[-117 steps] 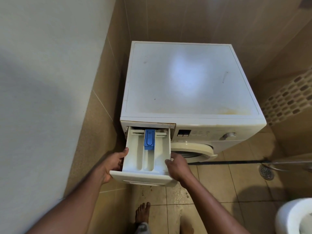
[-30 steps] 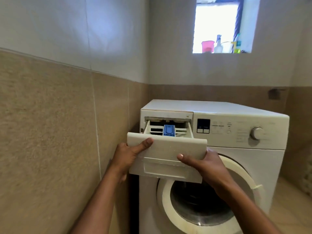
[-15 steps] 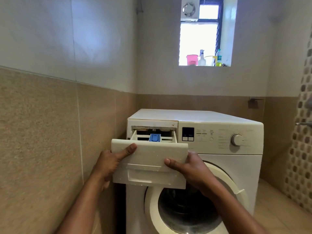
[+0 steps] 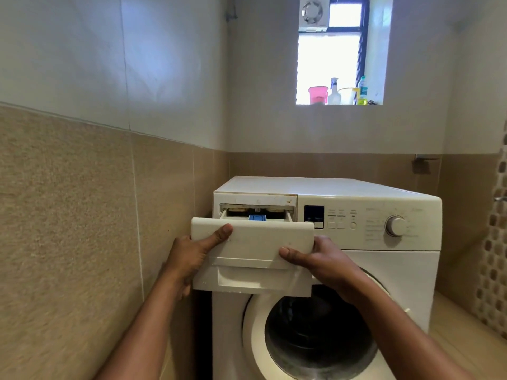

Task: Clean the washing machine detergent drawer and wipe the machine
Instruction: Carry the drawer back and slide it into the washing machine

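Detergent drawer (image 4: pixel 252 242): white plastic, drawn well out of its slot at the upper left corner of the washing machine (image 4: pixel 370 259), front panel facing the camera and tilted slightly.

Hold: left hand (image 4: pixel 189 256) at the panel's left end, thumb laid across the front face, fingers wrapped behind and under, clamped on the drawer. Right hand (image 4: pixel 321 259) at the right end, thumb pressed on the lower front edge, fingers curled round the side, likewise clamped on the drawer.

Step in hand, as judged: removal of the drawer from the machine, ahead of any cleaning. Drawer rear is not yet free of the slot.

Next move calls for, as judged: a level two-handed pull toward the person; possibly a press on the blue insert (image 4: pixel 257 217) if it works as a release catch, which cannot be confirmed.

Containers and contents:
- Drawer compartments: mostly hidden behind the front panel; only the blue insert shows near the middle. Residue inside cannot be told.
- Slot (image 4: pixel 258 208) above the drawer: brownish deposits along its upper edge.
- Drum opening (image 4: pixel 318 338), below the drawer: dark, contents not discernible.
- Window ledge (image 4: pixel 338 103), above and behind the machine: pink tub (image 4: pixel 317 95), clear spray bottle (image 4: pixel 334 91), further bottles.

No cloth in view.
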The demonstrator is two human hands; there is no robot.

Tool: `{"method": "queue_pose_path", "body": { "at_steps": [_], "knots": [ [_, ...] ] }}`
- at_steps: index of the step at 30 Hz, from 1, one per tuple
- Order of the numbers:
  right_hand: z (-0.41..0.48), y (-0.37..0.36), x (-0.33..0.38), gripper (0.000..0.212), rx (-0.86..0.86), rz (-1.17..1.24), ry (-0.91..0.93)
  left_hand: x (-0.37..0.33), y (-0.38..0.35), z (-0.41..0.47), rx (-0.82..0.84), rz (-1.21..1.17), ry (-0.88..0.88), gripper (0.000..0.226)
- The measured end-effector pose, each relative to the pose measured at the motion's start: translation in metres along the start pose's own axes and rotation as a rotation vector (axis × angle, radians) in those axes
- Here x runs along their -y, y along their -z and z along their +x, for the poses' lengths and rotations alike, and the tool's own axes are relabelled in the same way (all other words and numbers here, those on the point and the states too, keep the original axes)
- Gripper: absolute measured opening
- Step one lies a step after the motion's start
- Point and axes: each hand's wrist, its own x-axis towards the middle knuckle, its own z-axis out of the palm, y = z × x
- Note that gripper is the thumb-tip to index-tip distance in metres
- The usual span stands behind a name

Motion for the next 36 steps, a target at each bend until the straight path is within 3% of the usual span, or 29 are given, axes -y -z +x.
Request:
{"method": "queue_pose_path", "body": {
  "at_steps": [6, 10, 12, 14, 16, 18, 20, 21, 24, 30, 36],
  "knots": [
    [0.018, 0.006, 0.008, 0.046, -0.013, 0.022, -0.043, -0.013, -0.006, 0.009, 0.018, 0.011, -0.012, 0.061],
    [0.032, 0.01, 0.006, 0.072, 0.014, 0.019, -0.064, -0.014, -0.005, 0.021, 0.077, 0.022, -0.033, 0.041],
    [0.036, 0.009, 0.002, 0.063, -0.026, -0.006, -0.048, -0.01, -0.008, 0.027, 0.08, 0.046, -0.047, 0.035],
    [0.041, 0.006, -0.001, 0.052, -0.127, -0.039, 0.02, -0.006, -0.012, 0.033, 0.026, 0.076, -0.104, 0.044],
    [0.042, -0.003, -0.002, 0.057, -0.275, -0.18, 0.123, -0.002, -0.019, 0.039, -0.063, 0.19, -0.146, 0.078],
    [0.038, -0.018, -0.01, 0.084, -0.464, -0.413, 0.227, 0.011, -0.028, 0.039, -0.241, 0.465, -0.192, 0.1],
    [0.022, -0.034, -0.022, 0.098, -0.62, -0.725, 0.405, 0.033, -0.034, 0.025, -0.405, 0.736, -0.423, 0.092],
    [0.015, -0.042, -0.031, 0.096, -0.649, -0.925, 0.526, 0.046, -0.036, 0.016, -0.409, 0.894, -0.586, 0.085],
    [0.006, -0.058, -0.069, 0.082, -0.541, -1.27, 0.681, 0.091, -0.037, 0.011, -0.231, 1.238, -0.877, 0.076],
    [0.036, -0.047, -0.089, 0.068, -0.448, -1.356, 0.536, 0.093, -0.029, 0.034, -0.138, 1.398, -0.859, 0.076],
    [0.059, -0.048, -0.081, 0.085, -0.327, -1.365, 0.35, 0.091, -0.035, 0.059, -0.047, 1.522, -0.712, 0.081]
  ]
}}
